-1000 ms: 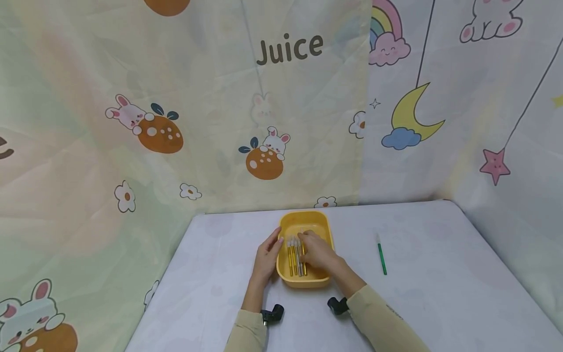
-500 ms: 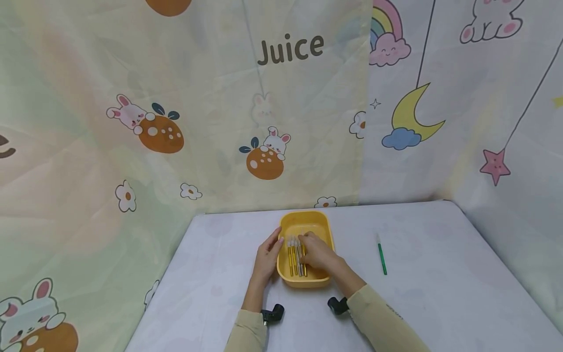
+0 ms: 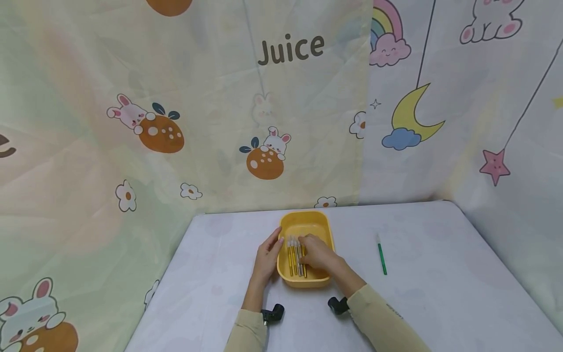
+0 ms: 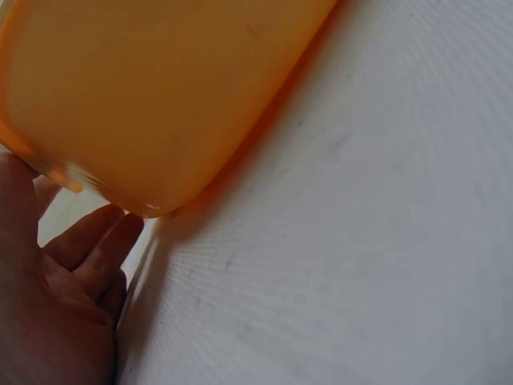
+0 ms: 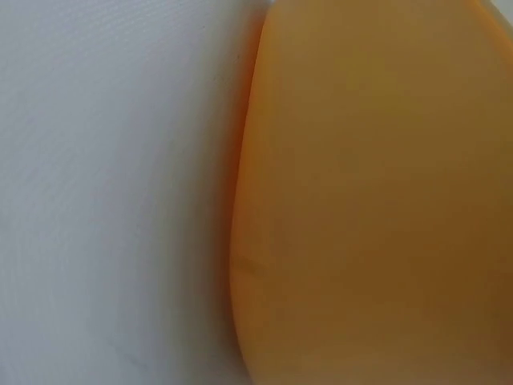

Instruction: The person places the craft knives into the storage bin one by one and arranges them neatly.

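A yellow tray (image 3: 310, 222) stands on the table with several slim gold and silver pens (image 3: 291, 259) side by side in it, their pale ends pointing away from me. My left hand (image 3: 265, 256) holds the tray's left side, thumb at the rim and fingers against the outer wall; the left wrist view shows this hand (image 4: 64, 281) at the tray's corner. Inside the tray, my right hand (image 3: 320, 252) pinches the rightmost gold pen (image 3: 305, 269) and partly covers it. In the right wrist view only the tray's wall (image 5: 361, 200) and the tablecloth appear.
A green pen (image 3: 381, 258) with a pale end lies by itself on the white-covered table (image 3: 422, 293), right of the tray. Printed cloth walls (image 3: 211, 98) rise behind and at both sides of the table.
My right hand has slid slightly toward me within the tray, and the rightmost gold pen's near end has shifted a little the same way. The left hand and tray stay in place.
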`<state>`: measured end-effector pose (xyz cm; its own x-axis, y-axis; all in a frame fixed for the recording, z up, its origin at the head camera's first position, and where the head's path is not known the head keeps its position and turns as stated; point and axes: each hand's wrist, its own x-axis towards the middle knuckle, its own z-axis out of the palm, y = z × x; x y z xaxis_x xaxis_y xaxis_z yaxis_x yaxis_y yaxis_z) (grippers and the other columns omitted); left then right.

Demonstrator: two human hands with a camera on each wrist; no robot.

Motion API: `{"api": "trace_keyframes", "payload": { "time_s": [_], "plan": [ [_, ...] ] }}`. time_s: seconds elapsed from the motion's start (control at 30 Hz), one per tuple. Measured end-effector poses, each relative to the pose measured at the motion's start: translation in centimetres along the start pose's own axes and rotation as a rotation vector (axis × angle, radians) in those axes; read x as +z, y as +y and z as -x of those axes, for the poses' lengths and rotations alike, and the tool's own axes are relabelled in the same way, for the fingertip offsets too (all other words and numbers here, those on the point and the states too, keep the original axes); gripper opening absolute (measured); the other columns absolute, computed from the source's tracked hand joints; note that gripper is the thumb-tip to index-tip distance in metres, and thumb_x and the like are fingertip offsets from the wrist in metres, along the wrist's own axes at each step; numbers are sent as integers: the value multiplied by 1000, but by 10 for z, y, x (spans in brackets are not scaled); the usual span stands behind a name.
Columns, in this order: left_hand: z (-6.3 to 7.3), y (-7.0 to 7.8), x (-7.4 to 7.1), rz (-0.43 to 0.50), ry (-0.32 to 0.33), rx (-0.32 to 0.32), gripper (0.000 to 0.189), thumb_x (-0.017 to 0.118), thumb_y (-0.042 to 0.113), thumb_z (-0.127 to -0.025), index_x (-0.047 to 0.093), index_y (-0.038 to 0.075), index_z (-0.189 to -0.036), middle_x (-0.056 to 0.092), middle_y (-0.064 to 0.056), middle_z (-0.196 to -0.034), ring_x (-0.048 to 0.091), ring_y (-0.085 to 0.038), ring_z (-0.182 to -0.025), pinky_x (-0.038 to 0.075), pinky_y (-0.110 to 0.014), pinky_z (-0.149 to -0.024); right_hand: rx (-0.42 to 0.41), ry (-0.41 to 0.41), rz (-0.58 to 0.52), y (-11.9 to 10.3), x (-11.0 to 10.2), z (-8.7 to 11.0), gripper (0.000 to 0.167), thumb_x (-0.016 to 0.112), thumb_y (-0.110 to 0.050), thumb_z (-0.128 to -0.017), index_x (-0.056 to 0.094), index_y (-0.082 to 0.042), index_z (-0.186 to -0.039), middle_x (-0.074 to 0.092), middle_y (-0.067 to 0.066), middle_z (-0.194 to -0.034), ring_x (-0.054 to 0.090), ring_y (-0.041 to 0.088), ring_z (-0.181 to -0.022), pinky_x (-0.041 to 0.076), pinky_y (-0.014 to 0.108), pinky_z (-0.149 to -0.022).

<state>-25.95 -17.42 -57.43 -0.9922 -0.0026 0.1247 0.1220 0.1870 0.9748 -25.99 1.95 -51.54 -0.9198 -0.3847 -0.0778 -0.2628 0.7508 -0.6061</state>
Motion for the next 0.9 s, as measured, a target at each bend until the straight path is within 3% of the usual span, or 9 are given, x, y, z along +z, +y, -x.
{"api": "trace_keyframes", "payload": {
  "time_s": [0.37,0.6,0.9],
  "plan": [
    [0,1,0,-17,-4,32,47,56,38,-108,52,29,-154,47,5,-162,39,-24,-154,33,-48,-126,-10,-15,1,2,0,-1,65,84,-15,-89,57,0,-146,60,17,-147,59,31,-132,45,51,-118],
    [1,0,-1,-11,-8,15,48,58,44,-106,53,32,-153,48,9,-160,39,-20,-154,33,-45,-127,-6,-22,-27,2,0,-1,65,82,-14,-90,56,-3,-148,58,16,-150,59,27,-128,44,52,-119],
    [1,2,-1,-6,-9,-1,47,57,41,-107,53,33,-153,49,11,-159,39,-18,-153,34,-44,-127,11,-29,-32,2,-1,-1,65,81,-16,-92,54,-4,-150,56,15,-153,51,34,-143,39,54,-122]
  ]
}}
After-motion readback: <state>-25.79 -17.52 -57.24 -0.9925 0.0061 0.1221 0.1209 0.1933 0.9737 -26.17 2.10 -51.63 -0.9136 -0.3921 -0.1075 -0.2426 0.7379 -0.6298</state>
